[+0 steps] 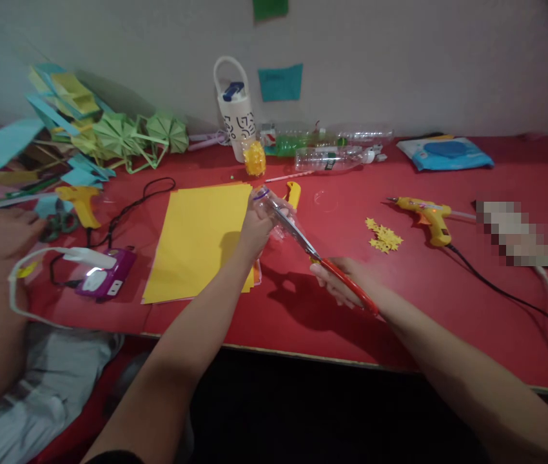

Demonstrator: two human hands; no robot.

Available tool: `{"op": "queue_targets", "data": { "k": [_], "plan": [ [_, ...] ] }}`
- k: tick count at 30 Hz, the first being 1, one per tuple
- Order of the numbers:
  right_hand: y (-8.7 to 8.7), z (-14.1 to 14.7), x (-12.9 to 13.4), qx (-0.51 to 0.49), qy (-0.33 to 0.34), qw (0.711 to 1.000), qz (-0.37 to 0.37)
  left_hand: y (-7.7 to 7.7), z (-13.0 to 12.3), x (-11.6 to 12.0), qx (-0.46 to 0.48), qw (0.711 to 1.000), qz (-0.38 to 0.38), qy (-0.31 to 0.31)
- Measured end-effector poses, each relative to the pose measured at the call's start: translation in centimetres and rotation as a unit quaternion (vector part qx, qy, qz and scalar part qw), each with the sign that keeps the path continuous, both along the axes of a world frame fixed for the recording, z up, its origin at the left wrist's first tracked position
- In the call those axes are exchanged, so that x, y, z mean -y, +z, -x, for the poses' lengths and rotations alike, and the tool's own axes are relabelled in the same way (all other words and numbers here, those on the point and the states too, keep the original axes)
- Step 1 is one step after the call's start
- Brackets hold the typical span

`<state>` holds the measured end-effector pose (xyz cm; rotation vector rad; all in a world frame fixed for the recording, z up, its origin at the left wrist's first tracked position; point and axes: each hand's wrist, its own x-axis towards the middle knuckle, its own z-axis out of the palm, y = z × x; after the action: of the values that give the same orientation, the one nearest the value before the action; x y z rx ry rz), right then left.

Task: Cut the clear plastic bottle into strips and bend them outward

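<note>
Clear plastic piece (282,225) is pinched in my left grip (256,227), above the table (448,296) near the right edge of the yellow sheets (196,238). My right grip (358,276) is wrapped around red-handled scissors (315,253), blades at the plastic; blur prevents confirming a cut. Sound practice: hold the plastic taut, left grip clear of the blades, with short, steady snips.
</note>
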<state>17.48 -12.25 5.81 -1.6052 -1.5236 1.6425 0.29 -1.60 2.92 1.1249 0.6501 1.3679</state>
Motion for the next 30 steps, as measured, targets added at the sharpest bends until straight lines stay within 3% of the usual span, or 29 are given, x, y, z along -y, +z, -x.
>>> {"op": "queue_targets", "data": {
  "k": [30],
  "plan": [
    [0.14, -0.18, -0.12, 0.039, 0.010, 0.999, -0.024, 0.22, 0.15, 0.01, -0.059, 0.998, -0.006, -0.002]
  ]
}}
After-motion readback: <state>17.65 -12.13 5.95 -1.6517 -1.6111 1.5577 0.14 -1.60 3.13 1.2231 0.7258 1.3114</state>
